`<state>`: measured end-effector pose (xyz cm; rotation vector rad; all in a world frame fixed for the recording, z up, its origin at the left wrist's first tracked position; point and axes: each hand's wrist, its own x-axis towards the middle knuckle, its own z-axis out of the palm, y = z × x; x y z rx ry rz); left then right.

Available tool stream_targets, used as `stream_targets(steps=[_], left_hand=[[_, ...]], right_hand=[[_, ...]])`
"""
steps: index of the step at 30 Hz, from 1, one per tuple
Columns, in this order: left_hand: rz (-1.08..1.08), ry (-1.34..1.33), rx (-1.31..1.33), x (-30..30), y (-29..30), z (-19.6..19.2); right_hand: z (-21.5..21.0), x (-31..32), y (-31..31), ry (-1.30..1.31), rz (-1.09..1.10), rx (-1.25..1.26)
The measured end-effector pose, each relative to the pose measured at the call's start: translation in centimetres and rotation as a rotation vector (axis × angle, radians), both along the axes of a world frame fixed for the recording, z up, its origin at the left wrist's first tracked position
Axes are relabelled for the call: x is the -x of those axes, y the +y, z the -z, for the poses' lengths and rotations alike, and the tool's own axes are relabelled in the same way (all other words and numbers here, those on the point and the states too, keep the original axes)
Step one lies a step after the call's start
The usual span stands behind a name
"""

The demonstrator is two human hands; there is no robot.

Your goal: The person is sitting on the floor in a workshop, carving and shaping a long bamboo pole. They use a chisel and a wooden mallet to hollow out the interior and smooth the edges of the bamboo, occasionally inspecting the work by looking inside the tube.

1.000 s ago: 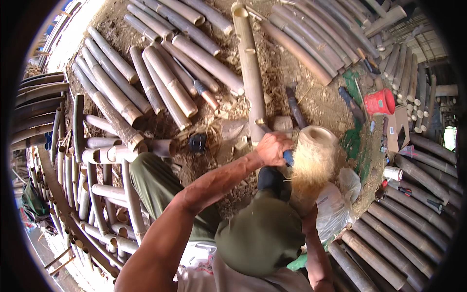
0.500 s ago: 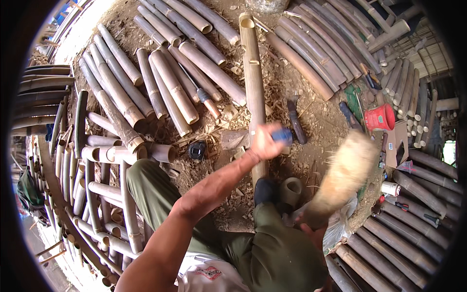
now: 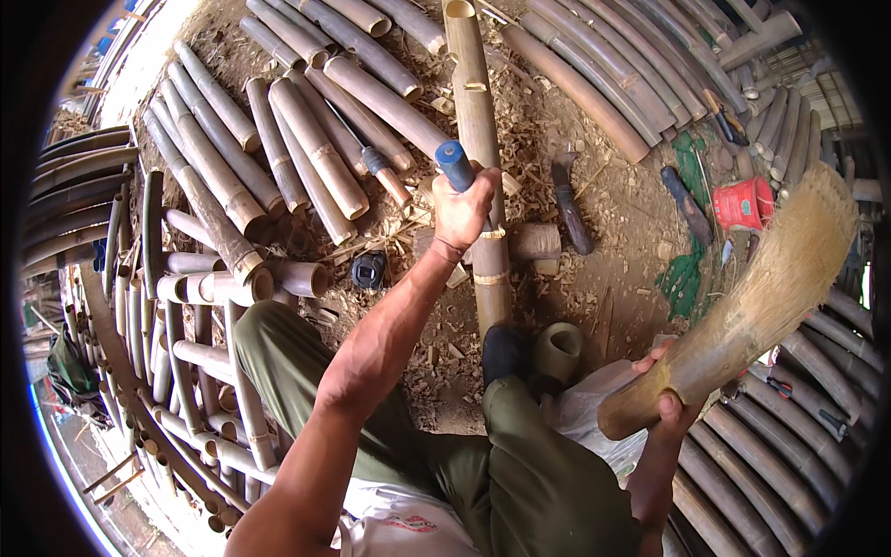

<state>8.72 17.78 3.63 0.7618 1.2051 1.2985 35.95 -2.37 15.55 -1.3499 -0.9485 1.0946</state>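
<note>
My left hand (image 3: pixel 462 212) is closed around the blue handle (image 3: pixel 454 165) of a chisel. Its blade, mostly hidden by the hand, points down at a cut in a long bamboo pole (image 3: pixel 479 139). A slot shows farther up that pole, near its hollow far end. Over to the right, my right hand (image 3: pixel 676 420) grips the narrow end of a thick bamboo mallet (image 3: pixel 733 325), whose pale, frayed end is raised up and to the right. The mallet is apart from the chisel. My dark-shod foot (image 3: pixel 506 353) is at the pole's near end.
Bamboo lengths (image 3: pixel 320 148) lie at the far left, with more (image 3: pixel 594 70) at the far right. A wooden-handled tool (image 3: pixel 382 172), a black tape measure (image 3: pixel 368 270), a dark-handled tool (image 3: pixel 572 204) and a red bucket (image 3: pixel 742 204) sit among shavings. A bamboo frame (image 3: pixel 209 357) stands at left.
My left hand has moved away from me and left along the pole, turning the chisel handle from sideways to upward. The mallet, blurred before, has swung out to the right and up.
</note>
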Motion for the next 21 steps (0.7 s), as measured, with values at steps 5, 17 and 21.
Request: stream_targets(steps=[5,17,21], left_hand=[[-0.008,0.008,-0.01,-0.3,0.0,-0.8],[-0.016,0.026,-0.02,-0.5,0.0,-0.4],[-0.024,0.026,-0.034,-0.6,0.1,-0.5]], right_hand=[[-0.2,0.2,1.0,0.072,-0.099,-0.019],[-2.2,1.3,3.8,0.011,-0.151,0.092],[-4.2,2.1,6.1,-0.042,-0.18,0.097]])
